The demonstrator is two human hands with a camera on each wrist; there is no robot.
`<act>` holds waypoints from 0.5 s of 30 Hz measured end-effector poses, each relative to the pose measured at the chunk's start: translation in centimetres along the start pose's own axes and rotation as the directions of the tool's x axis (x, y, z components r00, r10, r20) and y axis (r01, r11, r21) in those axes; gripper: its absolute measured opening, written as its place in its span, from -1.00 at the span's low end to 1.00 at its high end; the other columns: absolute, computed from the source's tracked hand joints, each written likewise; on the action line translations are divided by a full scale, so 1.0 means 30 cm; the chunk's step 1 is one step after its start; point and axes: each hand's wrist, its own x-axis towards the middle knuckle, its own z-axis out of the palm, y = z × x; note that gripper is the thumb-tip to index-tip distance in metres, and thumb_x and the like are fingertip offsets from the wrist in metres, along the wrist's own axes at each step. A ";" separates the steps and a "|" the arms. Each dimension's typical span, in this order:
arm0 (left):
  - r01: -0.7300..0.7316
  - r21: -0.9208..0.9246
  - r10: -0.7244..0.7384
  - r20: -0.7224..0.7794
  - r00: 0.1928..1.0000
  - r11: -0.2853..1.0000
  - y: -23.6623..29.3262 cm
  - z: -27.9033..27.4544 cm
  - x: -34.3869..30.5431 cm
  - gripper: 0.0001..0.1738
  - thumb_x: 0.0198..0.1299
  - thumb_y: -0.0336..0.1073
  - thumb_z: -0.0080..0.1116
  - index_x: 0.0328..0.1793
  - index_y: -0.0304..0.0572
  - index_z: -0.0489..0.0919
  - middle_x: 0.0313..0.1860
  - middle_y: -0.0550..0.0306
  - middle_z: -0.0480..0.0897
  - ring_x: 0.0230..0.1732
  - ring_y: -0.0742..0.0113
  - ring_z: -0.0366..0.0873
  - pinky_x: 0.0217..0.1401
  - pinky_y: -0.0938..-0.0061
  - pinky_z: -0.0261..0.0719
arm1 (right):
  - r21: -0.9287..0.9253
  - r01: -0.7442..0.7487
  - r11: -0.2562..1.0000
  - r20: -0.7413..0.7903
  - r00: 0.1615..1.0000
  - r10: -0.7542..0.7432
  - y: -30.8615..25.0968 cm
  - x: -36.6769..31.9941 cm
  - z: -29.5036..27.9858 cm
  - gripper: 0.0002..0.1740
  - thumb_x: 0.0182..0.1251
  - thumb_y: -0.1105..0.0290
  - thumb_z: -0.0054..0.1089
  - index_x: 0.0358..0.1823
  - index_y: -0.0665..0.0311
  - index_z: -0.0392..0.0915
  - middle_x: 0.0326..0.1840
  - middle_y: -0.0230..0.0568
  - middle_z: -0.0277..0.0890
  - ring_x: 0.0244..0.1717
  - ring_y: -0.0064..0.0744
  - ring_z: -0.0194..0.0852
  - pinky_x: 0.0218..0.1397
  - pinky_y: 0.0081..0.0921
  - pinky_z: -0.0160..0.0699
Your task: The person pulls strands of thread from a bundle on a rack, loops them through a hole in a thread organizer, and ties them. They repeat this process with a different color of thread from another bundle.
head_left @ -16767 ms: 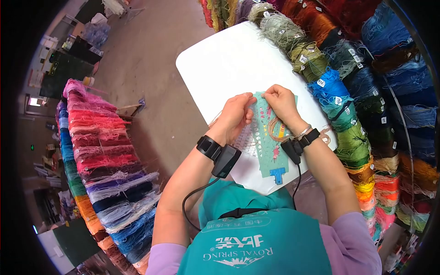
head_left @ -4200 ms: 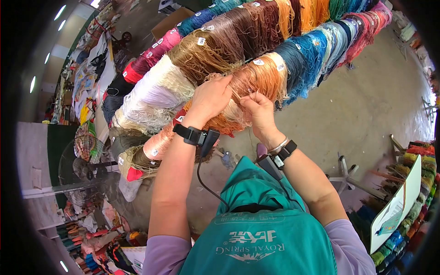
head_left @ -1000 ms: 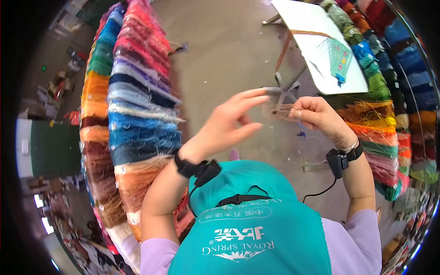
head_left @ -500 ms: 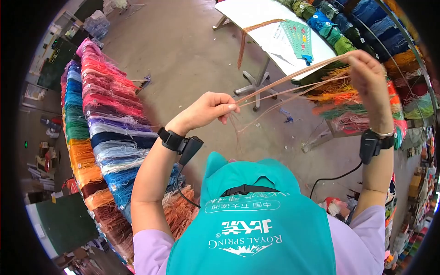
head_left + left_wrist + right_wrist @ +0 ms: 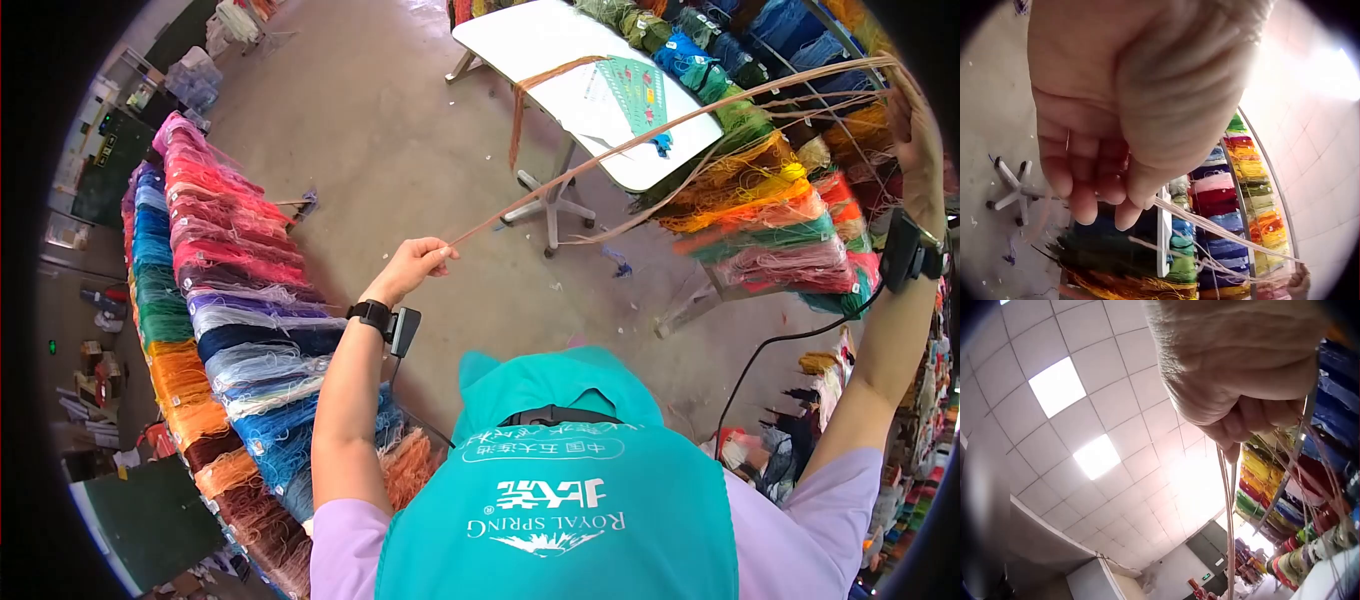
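In the head view, a long bundle of pinkish-brown threads (image 5: 640,138) is stretched taut between two hands. The left hand (image 5: 410,267) pinches its lower end between thumb and fingers. At the upper right, the right hand (image 5: 912,130) grips the other end, raised high and far out; looser strands hang from it. Seen from the left wrist, the left hand (image 5: 1141,106) has the threads (image 5: 1210,226) running out from its fingertips towards the distant right hand (image 5: 1299,281). The right wrist view shows the right hand (image 5: 1247,369) curled round the threads (image 5: 1229,519), which hang down.
A white table (image 5: 500,35) at the top holds green punched cards (image 5: 635,92) with a blue clip and a brown thread bundle (image 5: 516,125). Racks of coloured yarn stand at left (image 5: 235,260) and right (image 5: 790,215). A wheeled table foot (image 5: 550,208) stands on the floor.
Earlier the hands were at a yarn rack, then turned away with a thin bundle. Since half a second ago they have moved further apart, the right outward and up, pulling the threads longer and straighter.
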 end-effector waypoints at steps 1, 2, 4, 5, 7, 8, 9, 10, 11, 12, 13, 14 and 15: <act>0.017 0.022 -0.016 -0.023 1.000 1.000 -0.011 -0.015 0.007 -0.73 0.44 -0.15 0.08 -0.09 -0.17 0.68 -0.37 0.36 0.60 -0.29 0.59 0.55 -0.11 0.59 0.55 | -0.012 0.016 1.000 0.013 1.000 -0.016 -0.006 0.031 -0.020 -0.66 0.52 0.28 0.10 0.24 0.13 0.56 -0.39 -0.69 0.53 -0.64 -0.98 0.12 -0.64 -0.94 -0.05; 0.033 0.043 -0.031 -0.046 0.998 0.999 -0.022 -0.028 0.014 -0.73 0.44 -0.16 0.08 -0.09 -0.17 0.68 -0.37 0.35 0.59 -0.29 0.58 0.55 -0.10 0.59 0.56 | -0.024 0.028 0.999 0.027 0.999 -0.028 -0.010 0.061 -0.035 -0.67 0.52 0.27 0.10 0.24 0.13 0.57 -0.38 -0.69 0.53 -0.63 -0.98 0.13 -0.64 -0.94 -0.04; 0.045 0.066 -0.038 -0.094 0.995 0.997 -0.036 -0.052 0.029 -0.74 0.43 -0.19 0.07 -0.08 -0.20 0.68 -0.37 0.33 0.60 -0.29 0.56 0.56 -0.10 0.58 0.57 | -0.048 0.050 0.998 0.063 0.997 -0.047 -0.011 0.112 -0.049 -0.67 0.52 0.27 0.10 0.23 0.12 0.57 -0.38 -0.68 0.52 -0.62 -0.98 0.15 -0.63 -0.94 -0.03; 0.040 0.069 -0.031 -0.122 0.992 0.997 -0.042 -0.066 0.036 -0.74 0.42 -0.21 0.07 -0.08 -0.22 0.68 -0.37 0.31 0.61 -0.30 0.55 0.56 -0.10 0.57 0.58 | -0.064 0.061 0.996 0.086 0.995 -0.055 -0.005 0.141 -0.049 -0.67 0.52 0.26 0.10 0.22 0.12 0.58 -0.37 -0.68 0.52 -0.61 -0.98 0.16 -0.63 -0.94 -0.02; 0.032 0.076 -0.017 -0.191 0.981 0.997 -0.046 -0.076 0.058 -0.74 0.41 -0.24 0.07 -0.08 -0.26 0.68 -0.38 0.29 0.61 -0.32 0.53 0.56 -0.13 0.57 0.59 | -0.087 0.085 0.992 0.152 0.986 -0.071 0.008 0.192 -0.031 -0.68 0.52 0.25 0.11 0.22 0.11 0.58 -0.36 -0.67 0.52 -0.60 -0.98 0.18 -0.62 -0.94 0.00; 0.032 0.080 -0.013 -0.229 0.973 0.996 -0.045 -0.078 0.071 -0.74 0.41 -0.25 0.07 -0.08 -0.27 0.68 -0.39 0.29 0.60 -0.33 0.53 0.57 -0.16 0.57 0.59 | -0.106 0.097 0.990 0.194 0.978 -0.075 0.019 0.220 -0.015 -0.68 0.52 0.25 0.11 0.21 0.11 0.59 -0.36 -0.67 0.52 -0.59 -0.98 0.19 -0.62 -0.94 0.01; 0.034 0.087 -0.010 -0.265 0.964 0.996 -0.025 -0.074 0.079 -0.75 0.40 -0.26 0.06 -0.09 -0.28 0.68 -0.40 0.29 0.60 -0.34 0.53 0.57 -0.18 0.58 0.59 | -0.129 0.109 0.986 0.244 0.967 -0.075 0.032 0.252 0.002 -0.68 0.52 0.24 0.11 0.21 0.10 0.59 -0.36 -0.67 0.52 -0.59 -0.97 0.20 -0.61 -0.94 0.02; 0.027 0.076 -0.003 -0.299 0.954 0.997 -0.003 -0.069 0.089 -0.75 0.40 -0.27 0.06 -0.10 -0.29 0.68 -0.42 0.29 0.58 -0.36 0.52 0.56 -0.21 0.59 0.59 | -0.148 0.134 0.980 0.307 0.948 -0.083 0.048 0.277 0.007 -0.68 0.52 0.24 0.11 0.20 0.10 0.59 -0.35 -0.67 0.52 -0.58 -0.97 0.21 -0.61 -0.94 0.03; 0.019 0.069 0.004 -0.330 0.944 0.997 0.022 -0.062 0.105 -0.75 0.40 -0.27 0.05 -0.10 -0.29 0.67 -0.44 0.30 0.57 -0.38 0.52 0.56 -0.23 0.59 0.59 | -0.203 0.213 0.956 0.450 0.887 -0.102 0.082 0.325 -0.010 -0.70 0.53 0.26 0.10 0.20 0.11 0.59 -0.36 -0.68 0.50 -0.57 -0.99 0.20 -0.59 -0.95 0.01; 0.010 0.062 0.013 -0.356 0.935 0.998 0.051 -0.055 0.124 -0.75 0.40 -0.28 0.05 -0.11 -0.30 0.67 -0.45 0.31 0.56 -0.40 0.52 0.56 -0.26 0.59 0.58 | -0.173 0.268 0.948 0.529 0.837 -0.140 0.129 0.423 -0.027 -0.69 0.54 0.23 0.08 0.20 0.10 0.59 -0.47 -0.67 0.37 -0.62 -0.93 0.13 -0.61 -0.89 -0.03; 0.013 0.098 0.024 -0.375 0.927 0.995 0.072 -0.055 0.144 -0.74 0.40 -0.28 0.04 -0.11 -0.29 0.67 -0.47 0.31 0.55 -0.41 0.52 0.56 -0.27 0.59 0.58 | -0.171 0.349 0.921 0.517 0.828 -0.218 0.162 0.467 -0.021 -0.71 0.53 0.22 0.09 0.15 0.11 0.60 -0.50 -0.68 0.33 -0.65 -0.91 0.07 -0.63 -0.86 -0.05; 0.016 0.130 0.037 -0.394 0.918 0.991 0.085 -0.060 0.164 -0.74 0.40 -0.28 0.03 -0.11 -0.29 0.67 -0.48 0.32 0.54 -0.43 0.51 0.56 -0.29 0.58 0.58 | -0.173 0.430 0.886 0.506 0.811 -0.295 0.196 0.496 -0.004 -0.72 0.53 0.20 0.10 0.11 0.12 0.60 -0.52 -0.68 0.30 -0.68 -0.89 0.02 -0.64 -0.83 -0.07; 0.019 0.159 0.050 -0.414 0.909 0.987 0.099 -0.059 0.184 -0.74 0.41 -0.27 0.02 -0.12 -0.29 0.67 -0.50 0.32 0.53 -0.44 0.51 0.56 -0.30 0.58 0.58 | -0.251 0.357 0.900 0.465 0.860 -0.211 0.078 0.373 0.064 -0.76 0.49 0.27 0.08 0.00 0.22 0.61 -0.45 -0.55 0.45 -0.61 -0.81 0.22 -0.63 -0.82 0.13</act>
